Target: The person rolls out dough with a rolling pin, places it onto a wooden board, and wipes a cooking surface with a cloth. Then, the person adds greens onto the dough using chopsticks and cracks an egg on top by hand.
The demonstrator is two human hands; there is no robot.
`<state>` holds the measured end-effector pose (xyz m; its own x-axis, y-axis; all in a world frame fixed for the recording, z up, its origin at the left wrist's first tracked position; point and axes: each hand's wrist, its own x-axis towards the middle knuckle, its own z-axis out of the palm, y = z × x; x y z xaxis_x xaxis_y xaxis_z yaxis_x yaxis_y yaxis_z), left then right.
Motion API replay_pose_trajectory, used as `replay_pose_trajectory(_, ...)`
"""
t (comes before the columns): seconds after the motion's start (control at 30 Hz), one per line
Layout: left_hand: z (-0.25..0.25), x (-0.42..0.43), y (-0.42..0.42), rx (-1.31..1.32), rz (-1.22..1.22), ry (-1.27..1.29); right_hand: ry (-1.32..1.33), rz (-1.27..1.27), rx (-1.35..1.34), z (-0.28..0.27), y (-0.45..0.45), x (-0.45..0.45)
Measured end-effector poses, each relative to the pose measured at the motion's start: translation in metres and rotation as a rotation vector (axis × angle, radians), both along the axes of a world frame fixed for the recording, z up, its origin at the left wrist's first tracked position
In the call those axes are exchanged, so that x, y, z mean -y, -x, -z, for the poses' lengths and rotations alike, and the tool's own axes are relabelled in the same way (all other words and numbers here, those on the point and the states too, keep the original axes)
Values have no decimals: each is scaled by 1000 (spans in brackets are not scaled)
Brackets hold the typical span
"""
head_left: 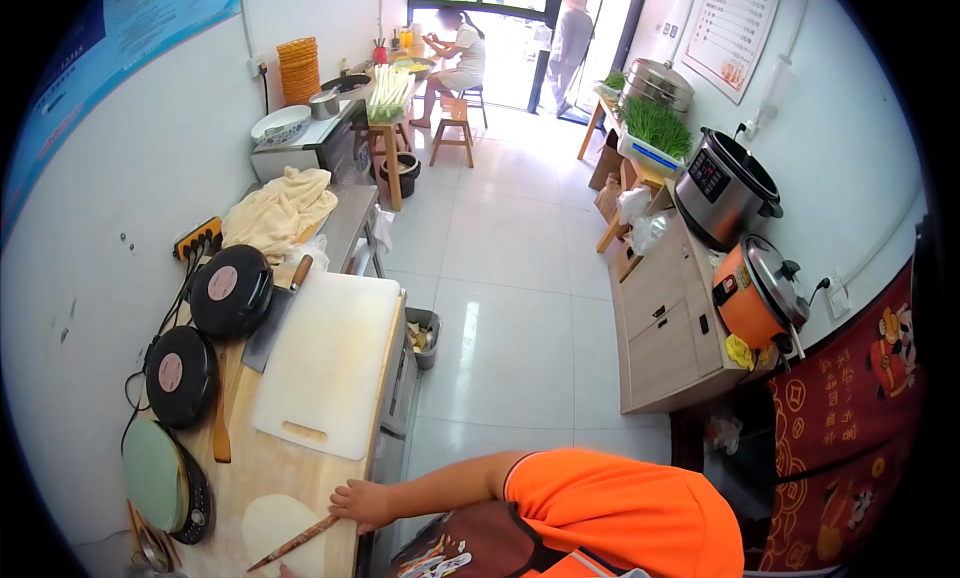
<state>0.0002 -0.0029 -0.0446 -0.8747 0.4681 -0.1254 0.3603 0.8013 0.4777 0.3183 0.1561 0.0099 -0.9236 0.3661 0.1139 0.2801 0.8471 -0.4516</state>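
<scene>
My right hand reaches from the orange sleeve to the edge of the wooden work surface, its fingers closed around one end of a thin, tapered wooden rolling pin. Under the pin lies a flat, round sheet of pale dough. At the bottom edge only a sliver of my left hand shows beside the dough; its fingers are cut off. A white cutting board lies just beyond the dough. Next to it are a wooden spatula and a cleaver.
Two black electric griddles and one with a pale green lid line the wall. A bin stands beside the counter. Across the aisle, a cabinet holds an orange cooker. Two people are near the door.
</scene>
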Motion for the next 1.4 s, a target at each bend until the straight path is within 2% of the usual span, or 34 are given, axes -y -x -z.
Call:
replay_pose_trajectory(0.23,-5,22,12,182,-32,-219,-193,25,30,36,41,7)
replay_pose_trajectory(0.3,36,31,50,102,36,-8,-177,41,15,42,47,12)
replay_pose_trajectory(0.4,116,59,106,-273,295,494,-59,64,-10,34,48,4)
replay_pose_trajectory(0.53,55,60,57,-288,101,135,-13,116,-95,29,37,-7)
replay_pose_trajectory(0.7,63,32,73,197,82,237,-137,115,-95,30,28,-24)
replay_pose_trajectory(0.77,71,42,85,307,51,38,-141,77,-194,46,30,-33)
replay_pose_trajectory(0.8,69,56,82,402,-3,-90,-169,80,-150,51,31,-29)
replay_pose_trajectory(0.83,63,66,75,500,-87,-213,-53,72,-84,60,31,-24)
replay_pose_trajectory(0.87,60,81,71,544,-157,-285,-27,66,-246,53,28,-21)
replay_pose_trajectory(0.9,0,58,39,792,-386,-589,-20,28,-151,33,24,-26)
replay_pose_trajectory(1.0,-64,0,42,1001,-561,-966,-43,-25,-179,5,22,-33)
replay_pose_trajectory(1.03,-52,-16,50,955,-511,-1086,-97,-20,-192,5,19,-30)
replay_pose_trajectory(1.1,-62,-58,42,643,-201,-1064,-80,-36,-126,-1,20,-26)
replay_pose_trajectory(1.2,-32,-74,18,-426,758,-135,-21,-62,-63,-8,14,-25)
replay_pose_trajectory(1.3,-31,-38,-12,-377,1022,-57,75,-69,-16,-19,-5,-13)
replay_pose_trajectory(1.33,-45,-27,-19,-328,1086,-34,89,-48,47,-12,-20,-12)
replay_pose_trajectory(1.37,-47,-45,-21,-320,1145,-14,319,57,141,13,-43,-25)
replay_pose_trajectory(1.4,-47,-49,-27,-339,1153,-7,261,43,163,18,-53,-19)
